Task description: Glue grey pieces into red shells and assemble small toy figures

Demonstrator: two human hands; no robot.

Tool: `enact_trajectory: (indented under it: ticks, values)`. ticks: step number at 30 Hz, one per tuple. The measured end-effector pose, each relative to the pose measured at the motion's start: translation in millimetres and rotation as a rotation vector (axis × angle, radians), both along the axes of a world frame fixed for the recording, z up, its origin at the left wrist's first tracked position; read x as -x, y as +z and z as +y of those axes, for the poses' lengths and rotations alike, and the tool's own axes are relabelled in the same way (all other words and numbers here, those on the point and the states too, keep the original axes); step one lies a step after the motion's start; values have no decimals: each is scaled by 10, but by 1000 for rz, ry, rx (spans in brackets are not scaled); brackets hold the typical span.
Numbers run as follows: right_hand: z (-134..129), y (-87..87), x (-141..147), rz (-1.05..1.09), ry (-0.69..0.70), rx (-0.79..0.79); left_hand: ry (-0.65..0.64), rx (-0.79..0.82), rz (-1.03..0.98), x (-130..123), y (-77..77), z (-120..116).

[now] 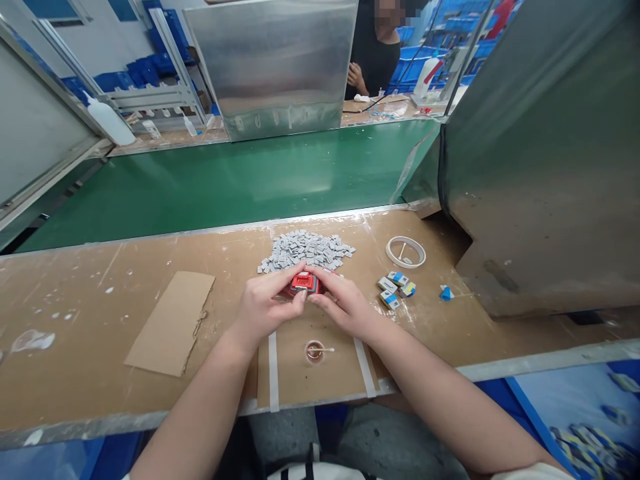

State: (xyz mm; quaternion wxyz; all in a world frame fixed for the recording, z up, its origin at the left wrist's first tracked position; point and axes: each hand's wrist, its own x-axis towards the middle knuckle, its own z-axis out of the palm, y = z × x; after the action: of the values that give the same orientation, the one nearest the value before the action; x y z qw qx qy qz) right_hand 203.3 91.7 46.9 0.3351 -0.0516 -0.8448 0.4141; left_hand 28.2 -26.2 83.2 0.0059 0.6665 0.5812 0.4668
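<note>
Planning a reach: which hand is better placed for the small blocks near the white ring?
Probably your right hand: it's nearer the small blocks, on its own side. Your left hand is farther. Both hold the red item.

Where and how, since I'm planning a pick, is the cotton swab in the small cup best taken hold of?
Probably by pinching the exposed shaft of the cotton swab, near its free end, coming from above on the right. That end juts rightward past the rim of the small cup, while the other end lies inside.
</note>
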Motion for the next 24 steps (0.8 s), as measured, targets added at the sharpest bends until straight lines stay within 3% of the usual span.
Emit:
enact_trajectory:
  ticks: [5, 11, 18, 24]
  values:
    - [16, 21, 1, 1, 17, -4, 57, 24, -54, -54, -23, -4]
    - [2, 51, -9, -54, 0, 36, 18, 148, -182, -30, 11, -17]
    - [28, 37, 18, -135, -11, 189, 43, 351, 46, 62, 111, -38]
    - [57, -14, 31, -146, 6, 323, 76, 353, 168, 79, 59, -27]
